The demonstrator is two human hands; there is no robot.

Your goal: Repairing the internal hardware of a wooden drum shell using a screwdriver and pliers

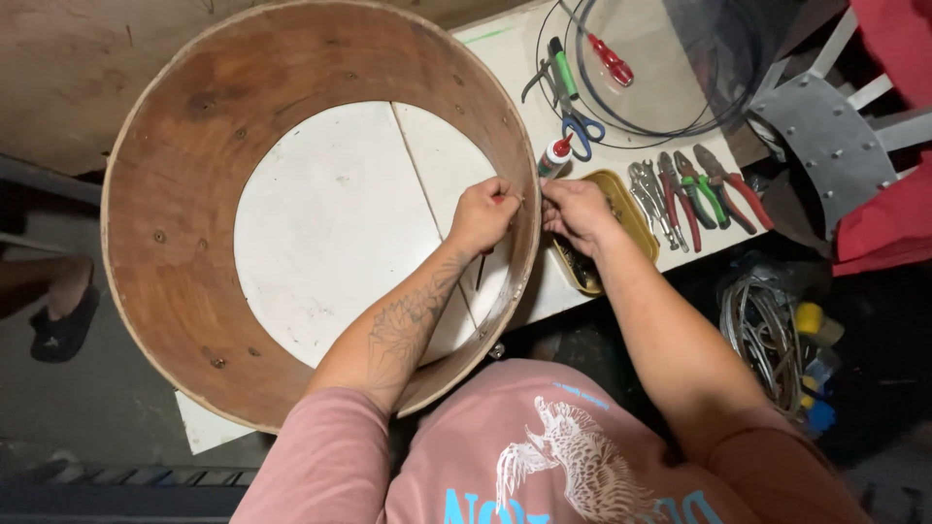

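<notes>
A large round wooden hoop (165, 243), like a drum shell, lies on a white table (524, 58) with white board showing through it. My left hand (482, 213) reaches inside the hoop and pinches something small and thin against the inner wall at the right rim. My right hand (575, 209) is just outside the same spot on the rim, fingers closed on a small part that I cannot make out. A thin dark rod hangs down inside the wall below my left hand.
A yellow tray (636, 209) sits under my right wrist. Several pliers (694, 189) lie to its right, with blue-handled scissors (581, 131), a glue bottle (555, 155), a red screwdriver (610, 60) and a wire loop behind. Coiled wire (762, 330) lies on the floor.
</notes>
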